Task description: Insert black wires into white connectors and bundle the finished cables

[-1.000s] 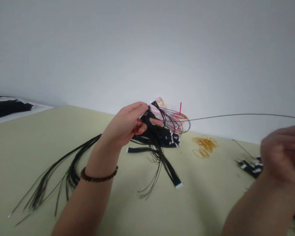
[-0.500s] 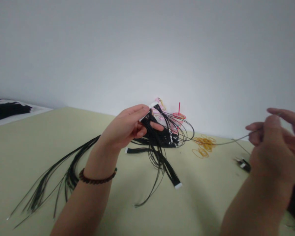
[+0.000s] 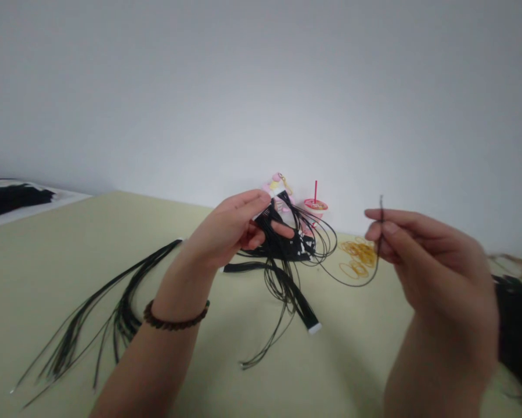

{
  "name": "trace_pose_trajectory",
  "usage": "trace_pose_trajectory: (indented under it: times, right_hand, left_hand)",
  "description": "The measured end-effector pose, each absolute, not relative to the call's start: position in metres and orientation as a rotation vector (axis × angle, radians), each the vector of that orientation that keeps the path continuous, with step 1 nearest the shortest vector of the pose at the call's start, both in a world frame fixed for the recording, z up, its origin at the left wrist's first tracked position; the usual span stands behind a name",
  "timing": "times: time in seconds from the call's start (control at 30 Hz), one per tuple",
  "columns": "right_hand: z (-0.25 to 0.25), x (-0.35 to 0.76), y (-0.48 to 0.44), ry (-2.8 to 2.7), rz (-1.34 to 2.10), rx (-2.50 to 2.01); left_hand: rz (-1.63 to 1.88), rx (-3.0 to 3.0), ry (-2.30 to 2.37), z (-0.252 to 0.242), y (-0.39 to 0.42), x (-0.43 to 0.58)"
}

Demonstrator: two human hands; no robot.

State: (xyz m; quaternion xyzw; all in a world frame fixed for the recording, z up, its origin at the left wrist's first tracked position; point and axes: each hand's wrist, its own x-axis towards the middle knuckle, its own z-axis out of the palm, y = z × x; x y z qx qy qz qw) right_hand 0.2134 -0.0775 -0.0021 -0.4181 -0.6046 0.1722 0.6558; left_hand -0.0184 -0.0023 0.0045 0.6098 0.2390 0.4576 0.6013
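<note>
Head view: bundle gripped by left hand, wire pinched by right hand at 2 o'clock, strands left lying at 8 o'clock.

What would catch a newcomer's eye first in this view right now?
The tangle of black ribbon cables and thin wires gripped in the left hand dominates the centre, while a sheaf of long black wires fans across the pale table at lower left. At right, the right hand pinches one thin black wire. Behind sit amber rubber bands and a red-rimmed cup with a straw.
</note>
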Motion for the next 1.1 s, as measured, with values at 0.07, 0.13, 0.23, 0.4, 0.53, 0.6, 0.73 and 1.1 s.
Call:
trace_pose_trajectory:
  times: [0.07,0.13,0.23,0.4,0.53,0.6,0.73,1.1]
  right_hand:
    - [-0.007,0.195,-0.076,-1.473,0.308,-0.984]
    - [-0.012,0.177,-0.074,-1.521,0.157,-1.037]
    - [-0.017,0.159,-0.07,-1.523,-0.029,-1.11]
    - [-0.02,0.155,-0.065,-1.597,-0.191,-1.139]
    - [-0.02,0.156,-0.065,-1.639,-0.248,-1.152]
    - [-0.02,0.156,-0.066,-1.653,-0.267,-1.168]
    - [-0.02,0.157,-0.067,-1.67,-0.312,-1.244]
    - [-0.017,0.158,-0.069,-1.711,-0.256,-1.189]
  left_hand:
    - [1.03,1.399,0.553,0.004,-0.003,-0.016]
    - [0.979,1.388,0.54,0.002,-0.004,-0.012]
    - [0.904,1.375,0.468,-0.001,-0.005,-0.007]
    - [0.826,1.317,0.397,-0.005,-0.007,-0.004]
    - [0.804,1.309,0.35,-0.005,-0.006,-0.004]
    - [0.802,1.311,0.34,-0.005,-0.006,-0.004]
    - [0.824,1.321,0.362,-0.003,-0.007,-0.003]
    - [0.858,1.33,0.46,-0.001,-0.012,-0.002]
